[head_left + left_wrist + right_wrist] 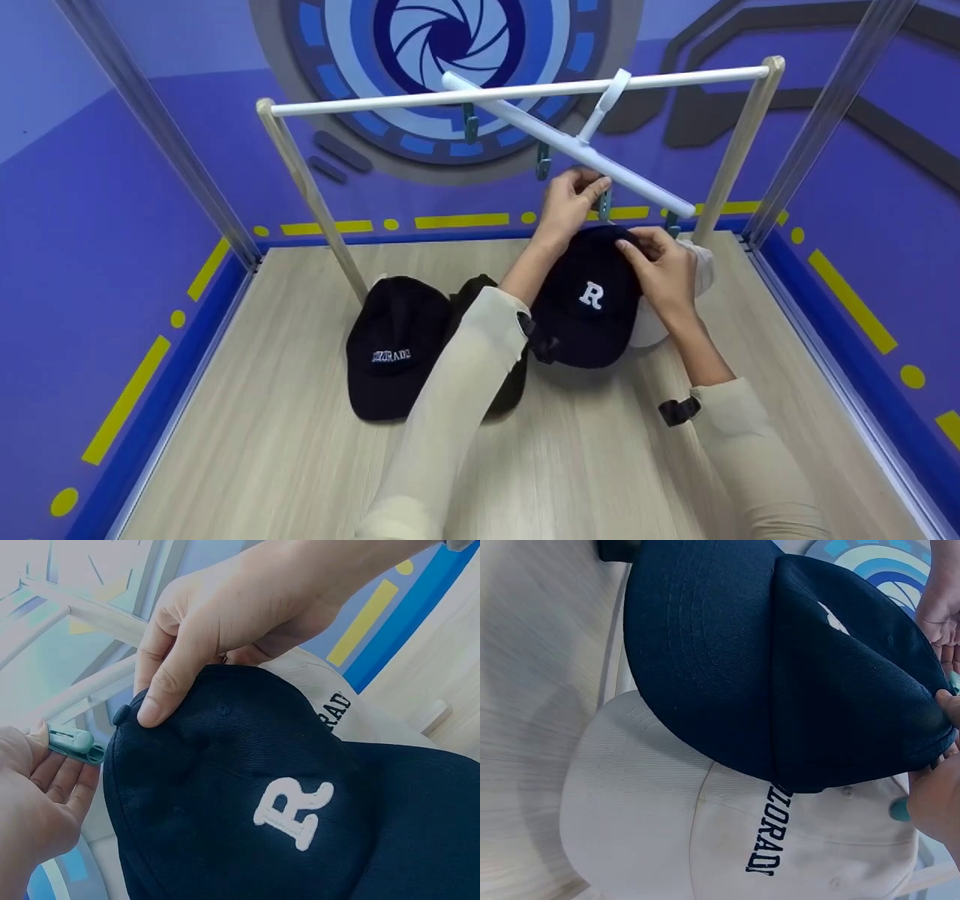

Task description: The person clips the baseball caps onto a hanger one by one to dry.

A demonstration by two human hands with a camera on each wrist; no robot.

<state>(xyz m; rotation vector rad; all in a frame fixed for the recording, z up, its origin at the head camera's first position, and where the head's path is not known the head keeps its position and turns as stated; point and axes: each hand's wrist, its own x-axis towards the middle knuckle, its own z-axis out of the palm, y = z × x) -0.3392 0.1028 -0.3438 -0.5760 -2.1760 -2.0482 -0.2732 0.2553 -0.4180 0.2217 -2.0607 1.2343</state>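
Note:
Between both hands hangs a navy cap (559,307) with a white letter R. My right hand (664,270) pinches its top by the button, thumb on the front in the left wrist view. Just above the crown, my left hand (566,206) pinches a green clip (75,742), whose end lies right at the cap's edge. That clip hangs from a white hanger bar (559,139), hooked slantwise over the rack's white rail (360,103). Behind the navy cap is a white cap (810,847) with dark lettering, under another green clip (900,810).
On the wooden table (247,450) at the left lie a black cap (397,322) with white lettering and a dark cap (510,394), partly hidden by the left sleeve. Two more green clips, one near the hanger's far end (470,124), hang free. Wooden posts (311,195) support the rail.

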